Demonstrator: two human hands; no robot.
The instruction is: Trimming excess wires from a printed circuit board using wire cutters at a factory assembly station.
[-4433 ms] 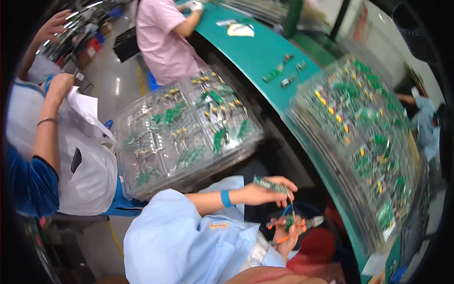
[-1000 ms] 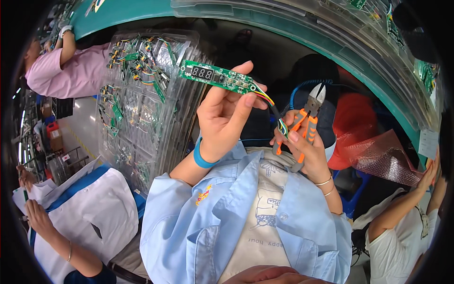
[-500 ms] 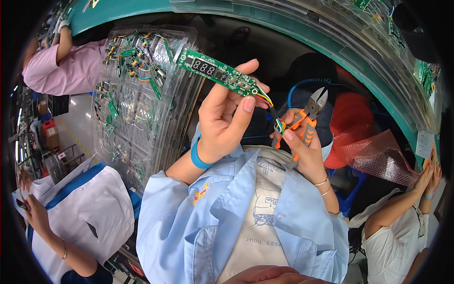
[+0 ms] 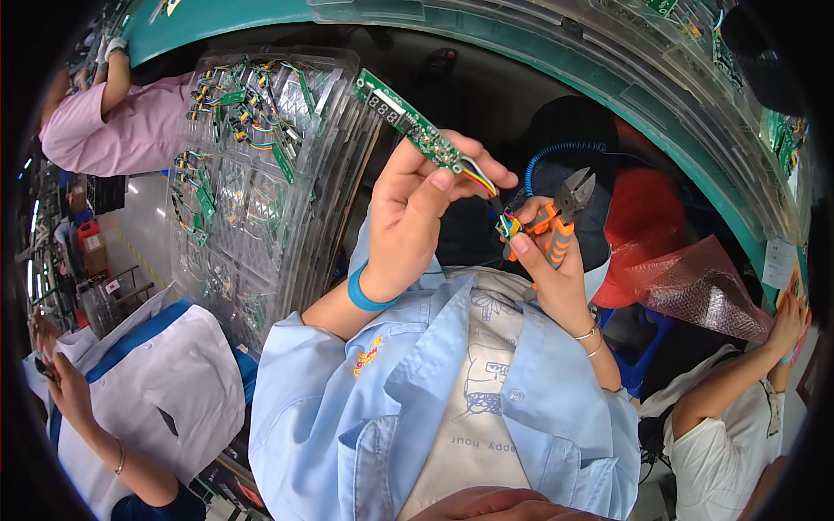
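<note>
My left hand (image 4: 407,213), with a blue band (image 4: 368,290) on the wrist, pinches a narrow green circuit board (image 4: 405,120) at its lower end. The board slants up to the left and bears a small three-digit display (image 4: 384,108). Coloured wires (image 4: 478,177) run from its near end toward my right hand (image 4: 558,276). There, thumb and fingers grip the yellowish connector end (image 4: 510,227) of those wires. The same hand also holds orange-handled diagonal cutters (image 4: 571,198) against the palm, their jaws pointing up and away from the wires.
Stacked clear trays (image 4: 261,187) of wired boards stand at the left. A green bench edge (image 4: 704,178) curves along the far side and right, carrying more plastic trays (image 4: 556,52). Bubble wrap (image 4: 708,291) hangs at the right. Co-workers sit on both sides.
The circuit board has tilted more steeply, and its display end has shifted right. My right hand, with the cutters and connector, has moved slightly left. Both hands keep their holds.
</note>
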